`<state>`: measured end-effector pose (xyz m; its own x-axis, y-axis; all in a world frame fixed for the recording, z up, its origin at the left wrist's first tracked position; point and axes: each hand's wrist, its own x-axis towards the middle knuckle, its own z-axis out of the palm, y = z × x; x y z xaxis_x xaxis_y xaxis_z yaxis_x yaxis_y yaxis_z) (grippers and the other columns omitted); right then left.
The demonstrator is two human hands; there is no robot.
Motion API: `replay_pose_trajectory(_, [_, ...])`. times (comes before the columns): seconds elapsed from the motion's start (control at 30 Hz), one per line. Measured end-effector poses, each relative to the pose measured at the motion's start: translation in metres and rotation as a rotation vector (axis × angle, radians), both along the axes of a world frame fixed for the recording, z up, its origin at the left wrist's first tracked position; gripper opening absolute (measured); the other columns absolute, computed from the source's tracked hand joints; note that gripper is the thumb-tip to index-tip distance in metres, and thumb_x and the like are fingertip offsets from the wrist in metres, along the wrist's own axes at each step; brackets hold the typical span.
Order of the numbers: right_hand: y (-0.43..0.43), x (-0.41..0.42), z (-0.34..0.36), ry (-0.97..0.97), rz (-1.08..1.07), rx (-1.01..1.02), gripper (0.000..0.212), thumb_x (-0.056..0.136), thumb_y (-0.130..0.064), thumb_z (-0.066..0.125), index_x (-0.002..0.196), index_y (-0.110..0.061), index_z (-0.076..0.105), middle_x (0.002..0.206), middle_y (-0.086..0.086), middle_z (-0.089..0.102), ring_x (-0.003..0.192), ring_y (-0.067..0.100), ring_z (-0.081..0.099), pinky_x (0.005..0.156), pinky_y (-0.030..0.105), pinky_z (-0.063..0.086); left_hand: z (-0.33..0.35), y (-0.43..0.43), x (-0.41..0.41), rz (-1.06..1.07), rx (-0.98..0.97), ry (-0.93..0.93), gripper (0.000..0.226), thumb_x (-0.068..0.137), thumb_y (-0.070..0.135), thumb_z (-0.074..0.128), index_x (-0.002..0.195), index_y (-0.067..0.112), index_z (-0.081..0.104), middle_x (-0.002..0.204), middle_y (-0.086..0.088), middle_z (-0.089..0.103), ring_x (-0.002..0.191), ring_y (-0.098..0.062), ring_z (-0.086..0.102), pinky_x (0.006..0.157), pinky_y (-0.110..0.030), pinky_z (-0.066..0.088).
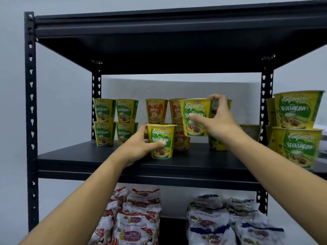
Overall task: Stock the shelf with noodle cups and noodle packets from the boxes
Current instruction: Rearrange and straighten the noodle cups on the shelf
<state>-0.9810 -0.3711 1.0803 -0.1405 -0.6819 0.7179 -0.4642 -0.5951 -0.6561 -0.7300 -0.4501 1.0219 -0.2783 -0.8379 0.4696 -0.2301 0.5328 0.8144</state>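
Observation:
My left hand [139,147] grips a yellow-green vegetarian noodle cup [161,137] that stands on the middle shelf board [88,156]. My right hand [219,117] holds a second vegetarian cup [196,110] in the air above the shelf, thumb across its front and fingers over its rim. Behind them stand stacked vegetarian cups [115,121] at the left and orange ayam cups [156,110] in the middle. Another green cup [216,144] stands partly hidden behind my right wrist.
Two stacked vegetarian cups [297,128] stand close at the right edge. The lower shelf holds red-and-white noodle packets [136,218] at the left and blue-and-white packets [226,220] at the right. A black shelf board [159,41] overhangs above. The black upright [31,103] frames the left side.

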Motion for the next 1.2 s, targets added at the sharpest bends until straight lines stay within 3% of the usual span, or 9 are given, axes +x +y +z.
replay_pose_trajectory(0.13, [-0.006,-0.006,-0.023,0.01,-0.017,0.076,0.069,0.081,-0.035,0.085,0.126,-0.037,0.032,0.109,-0.006,0.066,0.087,0.01,0.071,0.059,0.021,0.054,-0.002,-0.002,0.001,0.041,-0.014,0.029,0.079,0.077,0.033,0.089,0.14,0.038,0.042,0.121,0.005,0.07,0.114,-0.015,0.067,0.102,-0.047,0.055])
replay_pose_trajectory(0.3, [-0.01,-0.008,-0.042,0.025,0.004,0.162,0.067,0.081,-0.032,0.085,0.124,-0.035,0.033,0.108,-0.006,0.066,0.089,0.01,0.071,0.067,0.027,0.058,-0.002,-0.002,0.001,0.067,-0.025,0.048,0.092,0.077,0.031,0.09,0.15,0.036,0.033,0.123,0.003,0.066,0.113,-0.017,0.067,0.102,-0.047,0.055])
replay_pose_trajectory(0.57, [-0.01,-0.016,-0.051,0.068,0.019,0.227,0.069,0.08,-0.033,0.085,0.124,-0.034,0.032,0.112,-0.007,0.063,0.097,0.015,0.07,0.087,0.045,0.061,-0.002,0.007,-0.003,0.153,-0.14,-0.033,0.104,0.081,0.037,0.086,0.158,0.038,0.016,0.124,0.017,0.055,0.118,-0.014,0.06,0.105,-0.045,0.052])
replay_pose_trajectory(0.7, [-0.011,-0.018,-0.052,0.08,0.029,0.239,0.089,0.077,-0.033,0.088,0.138,-0.042,0.024,0.123,-0.005,0.06,0.105,0.016,0.066,0.094,0.048,0.058,-0.001,0.017,-0.008,0.194,-0.225,-0.072,0.106,0.082,0.04,0.085,0.161,0.03,0.014,0.133,0.017,0.041,0.121,-0.007,0.049,0.099,-0.026,0.046])
replay_pose_trajectory(0.8, [-0.01,-0.019,-0.053,0.099,0.037,0.248,0.099,0.074,-0.039,0.089,0.144,-0.049,0.019,0.122,-0.009,0.059,0.107,0.015,0.065,0.096,0.049,0.056,-0.001,0.019,-0.009,0.239,-0.281,-0.14,0.101,0.081,0.041,0.085,0.159,0.026,0.021,0.128,0.02,0.046,0.112,0.002,0.051,0.08,-0.006,0.041])
replay_pose_trajectory(0.9, [-0.01,-0.017,-0.054,0.138,0.045,0.25,0.093,0.076,-0.041,0.087,0.143,-0.046,0.022,0.106,-0.018,0.059,0.098,0.004,0.062,0.094,0.042,0.056,0.0,0.018,-0.008,0.28,-0.292,-0.165,0.096,0.081,0.04,0.086,0.155,0.025,0.028,0.118,0.022,0.053,0.094,0.01,0.055,0.069,-0.005,0.044])
replay_pose_trajectory(1.07, [-0.014,-0.005,-0.053,0.18,0.06,0.234,0.084,0.077,-0.042,0.086,0.139,-0.038,0.03,0.098,-0.021,0.056,0.085,-0.007,0.053,0.071,0.021,0.047,0.001,0.019,0.009,0.359,-0.288,-0.205,0.104,0.078,0.047,0.086,0.158,0.021,0.024,0.133,0.006,0.06,0.102,-0.003,0.062,0.077,-0.012,0.048])
replay_pose_trajectory(1.13, [-0.018,0.005,-0.05,0.189,0.079,0.241,0.081,0.077,-0.042,0.086,0.136,-0.037,0.031,0.097,-0.022,0.055,0.084,-0.006,0.053,0.072,0.023,0.048,0.002,0.02,0.021,0.389,-0.281,-0.227,0.104,0.079,0.047,0.085,0.158,0.021,0.023,0.129,0.007,0.061,0.097,0.002,0.062,0.075,-0.01,0.049])
replay_pose_trajectory(1.2, [-0.022,0.016,-0.048,0.213,0.089,0.251,0.081,0.076,-0.043,0.086,0.135,-0.038,0.031,0.099,-0.02,0.056,0.086,-0.003,0.055,0.08,0.029,0.051,0.003,0.021,0.034,0.41,-0.272,-0.236,0.105,0.078,0.047,0.085,0.159,0.02,0.023,0.131,0.006,0.062,0.102,-0.003,0.064,0.082,-0.016,0.052])
